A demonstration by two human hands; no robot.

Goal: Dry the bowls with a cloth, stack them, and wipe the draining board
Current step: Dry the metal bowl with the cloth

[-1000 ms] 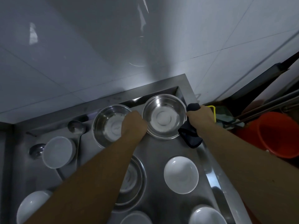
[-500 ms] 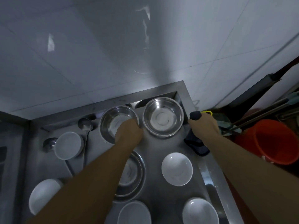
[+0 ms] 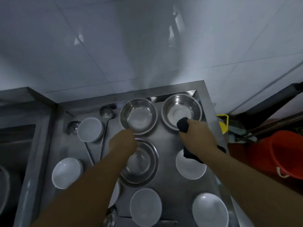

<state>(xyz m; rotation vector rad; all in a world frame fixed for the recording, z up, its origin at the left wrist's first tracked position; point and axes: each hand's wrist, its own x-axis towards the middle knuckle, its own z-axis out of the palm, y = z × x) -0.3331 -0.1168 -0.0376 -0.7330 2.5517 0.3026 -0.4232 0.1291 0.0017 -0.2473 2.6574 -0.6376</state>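
Observation:
Three steel bowls stand on the steel draining board (image 3: 168,143): one at the back left (image 3: 138,115), one at the back right (image 3: 181,110), one nearer (image 3: 141,163). Several white bowls sit around them, such as the left one (image 3: 90,129) and the right one (image 3: 191,167). My right hand (image 3: 198,138) grips a dark cloth (image 3: 182,125) whose tip rests at the near rim of the back-right steel bowl. My left hand (image 3: 123,141) curls over the far rim of the nearer steel bowl; its fingers are hidden.
Two ladles (image 3: 106,112) lie at the board's back left. A sink (image 3: 18,145) adjoins the board on the left. Off the right edge are a red bucket (image 3: 285,153) and a yellow-handled item (image 3: 223,123). A tiled wall rises behind.
My left hand has drawn back from the back bowls to the nearer steel bowl. My right hand has brought the cloth in from the board's right edge to the back-right bowl's rim.

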